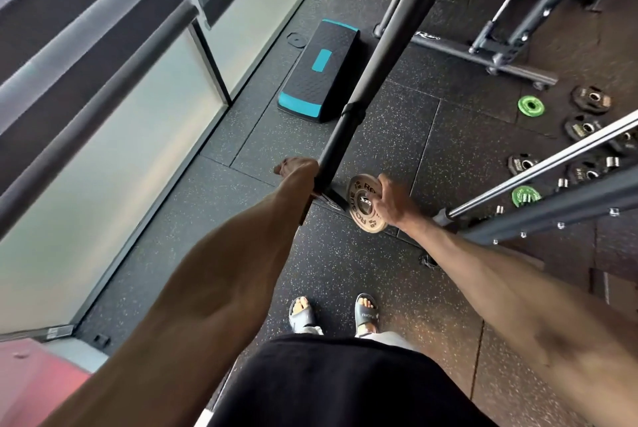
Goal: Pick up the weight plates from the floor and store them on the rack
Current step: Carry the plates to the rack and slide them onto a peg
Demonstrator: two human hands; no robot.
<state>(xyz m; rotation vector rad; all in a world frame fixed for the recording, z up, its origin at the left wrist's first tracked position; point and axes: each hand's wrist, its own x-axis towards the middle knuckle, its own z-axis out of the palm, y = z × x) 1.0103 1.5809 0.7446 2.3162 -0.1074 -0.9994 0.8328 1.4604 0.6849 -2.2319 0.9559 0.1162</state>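
My right hand (393, 202) grips a small tan weight plate (362, 207) with black lettering, held upright beside the foot of a black rack upright (348, 122). On the upright's other side, my left hand (298, 167) is wrapped around the post low down. Several black plates (591, 100) and two green plates (531, 104) (525, 195) lie flat on the floor at the right. One thin dark plate (296, 39) lies by the wall at the back.
A black and teal aerobic step (319, 71) sits behind the upright. A chrome bar (538, 171) and grey frame beam (552, 212) cross on the right. A wheeled machine base (483, 57) stands far right. A glass wall runs along the left. My sandalled feet (333, 314) stand below.
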